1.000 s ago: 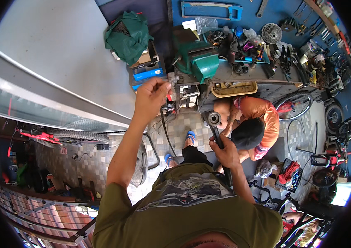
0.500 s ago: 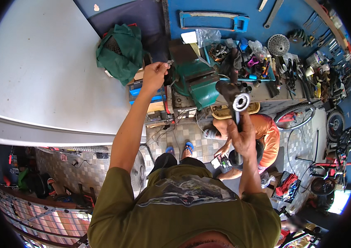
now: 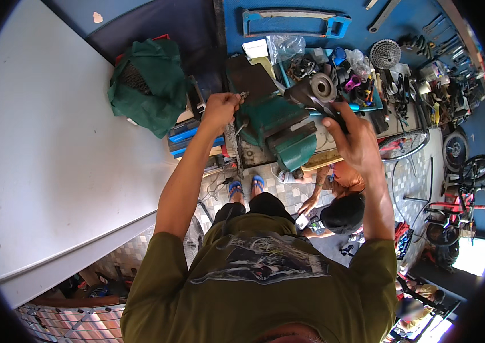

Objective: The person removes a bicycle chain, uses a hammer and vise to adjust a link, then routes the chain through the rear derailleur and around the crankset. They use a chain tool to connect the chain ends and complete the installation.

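Note:
My left hand [image 3: 221,111] reaches to the left side of a green bench vise [image 3: 274,123]. Its fingers pinch a small metal piece [image 3: 245,96], too small to name. To the right of the vise, my right hand [image 3: 360,137] is closed around the shaft of a dark cylindrical metal part [image 3: 311,91]. One end of that part is round and pale, with a hole in the middle. It is raised over the bench, close to the vise's upper right; how far above cannot be told.
A blue tray [image 3: 381,104] of small parts lies on the bench. A green cloth bundle [image 3: 148,91] sits left of the vise. A hacksaw [image 3: 294,24] and a cassette [image 3: 385,54] hang on the blue wall. Below the bench, a person in orange [image 3: 342,206] crouches close by.
My right hand has moved up with the dark part, nearer the vise, and the part has turned. The left hand stays pinched by the vise. The view has shifted.

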The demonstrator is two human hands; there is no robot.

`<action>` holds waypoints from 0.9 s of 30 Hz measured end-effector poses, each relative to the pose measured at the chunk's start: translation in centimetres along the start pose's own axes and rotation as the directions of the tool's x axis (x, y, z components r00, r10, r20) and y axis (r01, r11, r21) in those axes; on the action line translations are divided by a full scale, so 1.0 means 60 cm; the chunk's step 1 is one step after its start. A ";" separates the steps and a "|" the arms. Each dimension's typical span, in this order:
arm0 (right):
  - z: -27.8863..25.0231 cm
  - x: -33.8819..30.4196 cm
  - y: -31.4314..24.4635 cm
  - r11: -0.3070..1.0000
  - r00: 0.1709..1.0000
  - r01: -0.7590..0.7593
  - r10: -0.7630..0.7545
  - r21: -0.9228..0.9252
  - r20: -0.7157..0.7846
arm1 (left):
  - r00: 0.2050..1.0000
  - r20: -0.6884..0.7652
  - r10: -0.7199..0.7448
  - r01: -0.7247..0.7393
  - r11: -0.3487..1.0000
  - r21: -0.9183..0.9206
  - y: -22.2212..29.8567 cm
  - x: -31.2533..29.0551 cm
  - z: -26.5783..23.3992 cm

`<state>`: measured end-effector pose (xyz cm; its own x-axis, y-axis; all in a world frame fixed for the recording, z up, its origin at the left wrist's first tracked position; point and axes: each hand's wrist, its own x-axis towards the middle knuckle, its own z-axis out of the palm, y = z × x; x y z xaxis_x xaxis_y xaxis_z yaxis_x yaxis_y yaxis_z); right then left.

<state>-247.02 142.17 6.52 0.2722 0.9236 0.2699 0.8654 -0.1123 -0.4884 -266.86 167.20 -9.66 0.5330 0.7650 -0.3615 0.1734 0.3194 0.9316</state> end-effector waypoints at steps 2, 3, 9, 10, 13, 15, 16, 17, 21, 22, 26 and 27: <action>0.014 0.040 0.015 0.999 0.998 -0.007 0.009 -0.031 0.068 | 1.000 -0.004 -0.023 0.023 0.999 -0.032 -0.005 0.001 -0.002; 0.029 0.061 0.029 0.996 0.996 0.080 -0.078 -0.048 0.037 | 1.000 -0.007 -0.029 0.028 0.999 -0.043 -0.010 0.003 -0.005; 0.097 0.159 0.064 0.971 0.958 0.226 -0.207 -0.073 0.199 | 0.996 -0.018 -0.092 0.090 0.992 -0.093 -0.013 -0.001 -0.007; 0.108 0.169 0.067 0.963 0.948 0.259 -0.239 -0.071 0.210 | 0.995 -0.022 -0.097 0.094 0.990 -0.107 -0.017 0.000 -0.007; 0.133 0.188 0.084 0.962 0.930 0.258 -0.221 -0.092 0.294 | 0.993 -0.040 -0.109 0.102 0.984 -0.149 -0.017 -0.005 -0.001; 0.144 0.197 0.090 0.960 0.924 0.263 -0.222 -0.096 0.311 | 0.992 -0.054 -0.113 0.105 0.986 -0.132 -0.011 -0.015 0.005; 0.145 0.200 0.091 0.961 0.924 0.259 -0.219 -0.093 0.313 | 0.992 -0.058 -0.116 0.108 0.987 -0.122 -0.011 -0.017 0.008; 0.145 0.203 0.090 0.961 0.924 0.263 -0.224 -0.089 0.308 | 0.993 -0.060 -0.098 0.091 0.990 -0.111 -0.014 -0.019 0.008; 0.140 0.209 0.083 0.960 0.922 0.268 -0.232 -0.079 0.310 | 0.997 -0.077 -0.001 -0.003 0.999 -0.052 -0.026 -0.027 0.003; 0.139 0.209 0.083 0.960 0.921 0.270 -0.235 -0.074 0.311 | 0.996 -0.085 0.030 -0.033 0.999 -0.033 -0.029 -0.031 0.000; 0.132 0.207 0.082 0.973 0.918 0.219 -0.183 -0.066 0.351 | 0.994 -0.040 -0.105 0.103 0.994 -0.049 -0.011 -0.043 -0.005; 0.132 0.206 0.082 0.973 0.917 0.223 -0.186 -0.067 0.354 | 0.994 -0.035 -0.099 0.097 0.994 -0.054 -0.015 -0.043 -0.008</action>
<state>-242.75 155.94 0.89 -0.0600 0.9972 0.0447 0.9305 0.0721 -0.3592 -268.76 165.22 -9.60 0.4839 0.7488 -0.4529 0.1795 0.4216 0.8888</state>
